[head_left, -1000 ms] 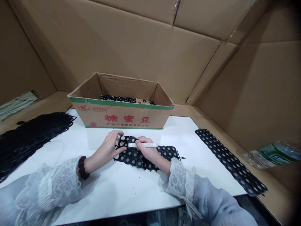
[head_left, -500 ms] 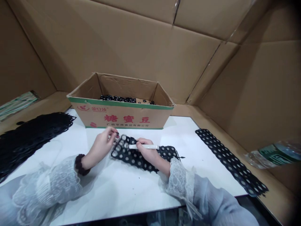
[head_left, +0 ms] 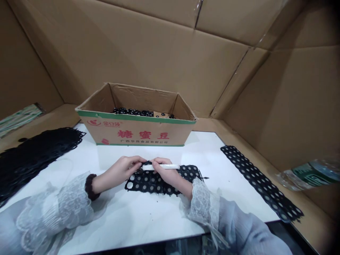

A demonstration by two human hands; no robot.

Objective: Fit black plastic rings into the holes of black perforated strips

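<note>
Matting [head_left: 154,187] before the carton [head_left: 143,129] seems mid-picking. Left hand [head_left: 125,168] pinches it, right hand [head_left: 169,175] grips white tool [head_left: 172,166]; steadiness looks needed next.

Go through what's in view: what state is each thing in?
Black sheet: spread out, partly hidden
White tool: held sideways over the sheet
Right hand: closed around the tool
Left hand: pinched together at the sheet's far edge, grip unclear
Cardboard box: open-topped, black pieces inside
Right strip: lying flat
Black pile: heaped at left
Bottle: lying on its side, contents unclear
</note>
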